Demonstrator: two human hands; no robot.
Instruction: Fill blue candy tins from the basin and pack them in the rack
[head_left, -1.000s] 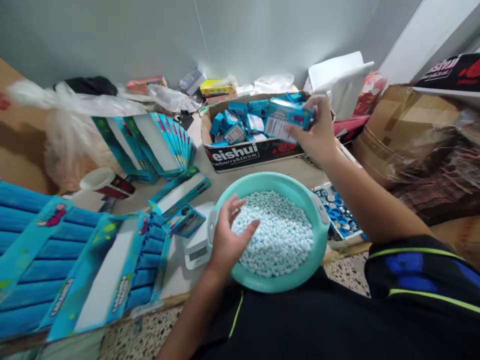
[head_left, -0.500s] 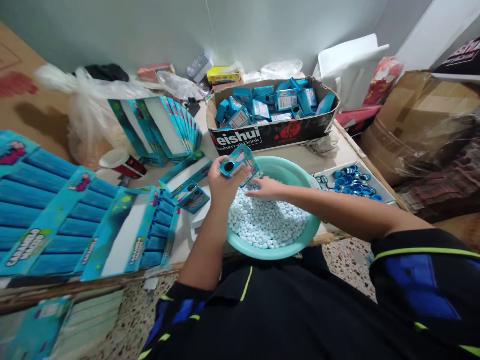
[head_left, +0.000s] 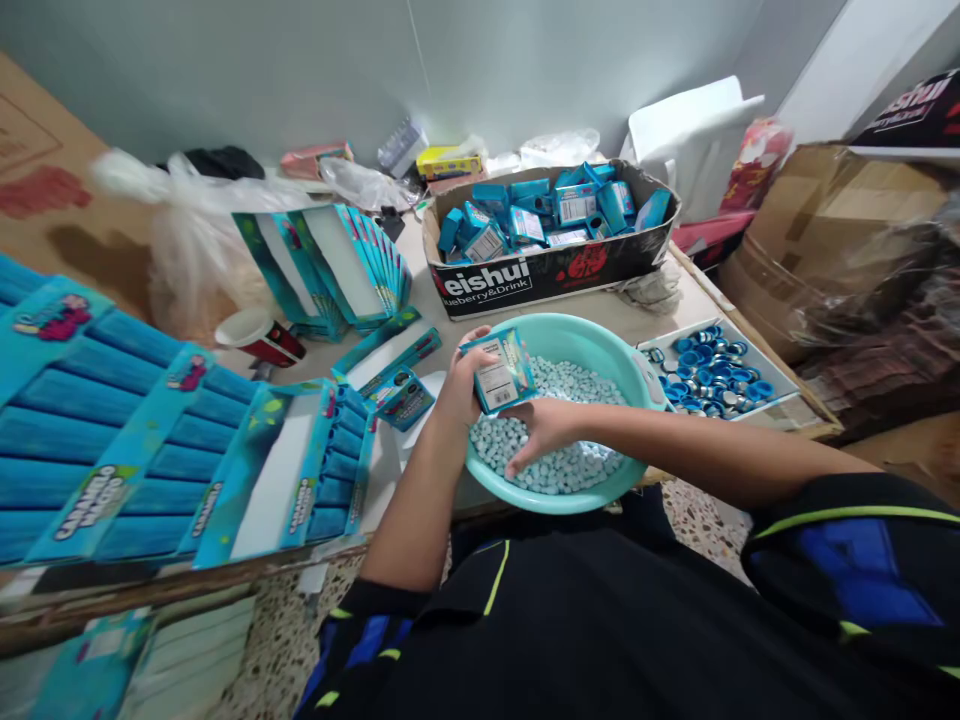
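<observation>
Fingers of the left hand [head_left: 459, 388] pinch a small blue box [head_left: 504, 375] over the green tub [head_left: 570, 335] of little pale pieces [head_left: 589, 382]. The right hand [head_left: 547, 430] is just under the box, with its thumb spread away from its fingers. More blue boxes [head_left: 577, 205] sit behind, in a black carton [head_left: 551, 277] on the tabletop [head_left: 703, 300].

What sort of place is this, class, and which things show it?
Probably a small packing workshop: a printed carton holds many little blue boxes, a turquoise basin holds small pale pellets, and a white tray holds blue cap-like pieces.
</observation>
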